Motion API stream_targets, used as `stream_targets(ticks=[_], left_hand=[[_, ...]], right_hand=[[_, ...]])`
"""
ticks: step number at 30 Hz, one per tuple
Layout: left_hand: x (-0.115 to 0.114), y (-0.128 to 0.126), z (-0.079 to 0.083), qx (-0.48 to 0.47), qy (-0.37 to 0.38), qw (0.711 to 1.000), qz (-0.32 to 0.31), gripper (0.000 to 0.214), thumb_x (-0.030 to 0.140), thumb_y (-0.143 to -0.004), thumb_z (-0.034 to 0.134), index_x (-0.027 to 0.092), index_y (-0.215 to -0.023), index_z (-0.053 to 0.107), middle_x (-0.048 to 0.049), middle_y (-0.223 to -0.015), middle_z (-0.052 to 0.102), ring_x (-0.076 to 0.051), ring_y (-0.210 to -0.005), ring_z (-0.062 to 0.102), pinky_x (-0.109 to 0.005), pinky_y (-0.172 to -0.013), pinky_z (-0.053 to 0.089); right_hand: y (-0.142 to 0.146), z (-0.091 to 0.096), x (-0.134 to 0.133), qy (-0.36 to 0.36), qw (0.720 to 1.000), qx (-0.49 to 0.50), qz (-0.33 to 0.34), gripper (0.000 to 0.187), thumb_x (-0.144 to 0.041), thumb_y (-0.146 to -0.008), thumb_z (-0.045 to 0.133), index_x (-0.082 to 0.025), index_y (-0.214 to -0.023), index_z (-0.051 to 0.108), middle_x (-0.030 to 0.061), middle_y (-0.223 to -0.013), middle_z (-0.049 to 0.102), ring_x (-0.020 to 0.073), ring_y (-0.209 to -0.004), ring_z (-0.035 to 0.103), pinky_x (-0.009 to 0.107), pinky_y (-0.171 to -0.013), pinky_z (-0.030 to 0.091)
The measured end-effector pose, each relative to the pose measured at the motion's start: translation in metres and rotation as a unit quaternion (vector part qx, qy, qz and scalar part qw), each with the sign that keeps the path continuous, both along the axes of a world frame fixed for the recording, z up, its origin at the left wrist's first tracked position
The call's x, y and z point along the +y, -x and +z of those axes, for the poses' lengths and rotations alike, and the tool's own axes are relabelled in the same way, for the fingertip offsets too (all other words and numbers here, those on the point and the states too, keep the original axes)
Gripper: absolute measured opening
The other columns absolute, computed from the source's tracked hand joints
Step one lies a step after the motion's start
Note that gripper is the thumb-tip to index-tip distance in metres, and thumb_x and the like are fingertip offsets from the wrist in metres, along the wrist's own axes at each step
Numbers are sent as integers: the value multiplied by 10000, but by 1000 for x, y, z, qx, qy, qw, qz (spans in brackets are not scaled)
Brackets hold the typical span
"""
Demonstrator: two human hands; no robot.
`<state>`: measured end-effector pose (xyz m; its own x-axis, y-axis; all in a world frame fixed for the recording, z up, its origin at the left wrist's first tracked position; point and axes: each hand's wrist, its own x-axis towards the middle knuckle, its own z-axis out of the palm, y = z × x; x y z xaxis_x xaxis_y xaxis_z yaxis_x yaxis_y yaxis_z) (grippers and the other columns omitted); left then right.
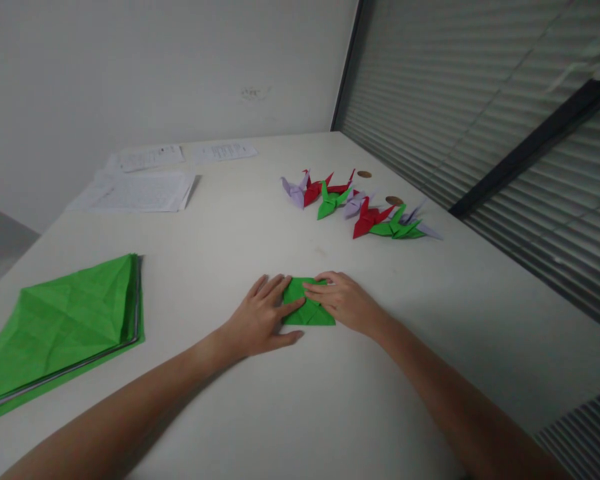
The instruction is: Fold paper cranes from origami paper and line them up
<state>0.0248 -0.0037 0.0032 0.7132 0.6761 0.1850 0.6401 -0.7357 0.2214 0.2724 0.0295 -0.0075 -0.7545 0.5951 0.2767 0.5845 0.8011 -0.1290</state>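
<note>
A small folded sheet of green origami paper [310,313] lies flat on the white table, with crease lines across its face. My left hand [263,317] rests at its left side, fingers spread, one fingertip lying on the paper and the thumb on the table just below it. From the right, my right hand [347,301] reaches over the paper's upper right part, its fingers stretched out flat across it. That hand covers the paper's right edge in part.
Several folded paper cranes in red [367,219], green [397,225] and lilac [295,192] stand at the back right, near the window blinds [460,113]. A stack of large green paper [65,320] lies at the left. Printed sheets [140,192] are at the back left.
</note>
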Motion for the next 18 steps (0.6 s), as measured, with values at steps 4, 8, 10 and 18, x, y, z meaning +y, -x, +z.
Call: stream_targets(ticks=[4,8,10,18], left_hand=[[0,0,1,9,-5,1000,4,636,621,-851,520,266,-1377,500,-144,-1512,363,-360,-1392,331,-600,-1120,247],[2,1,0,13,-10,1000,-9,643,630,-867,485,266,-1397,472,-117,-1537,328,-373,-1418,268,-615,-1127,221],[3,1,0,21,-6,999,-38,648,603,-897,449,246,-1437,409,-114,-1530,345,-347,-1426,265,-609,-1145,186],[3,-1,2,41,-2,996,-77,636,527,-946,391,168,-1468,330,-184,-1519,339,-318,-1412,314,-584,-1150,206]], right_hand=[[0,6,-3,-9,1000,-30,-2,297,-135,-924,516,-217,-1153,686,38,-1245,671,246,-1102,556,407,-876,503],[1,12,-6,-18,999,-47,8,287,-129,-906,542,-196,-1145,686,49,-1243,672,246,-1090,559,399,-887,499],[2,15,-6,-16,998,-54,0,288,-132,-906,544,-194,-1151,682,62,-1245,669,242,-1081,562,396,-883,499],[3,16,-8,-16,998,-59,-8,272,-151,-914,535,-194,-1138,683,65,-1245,668,248,-1053,560,401,-845,501]])
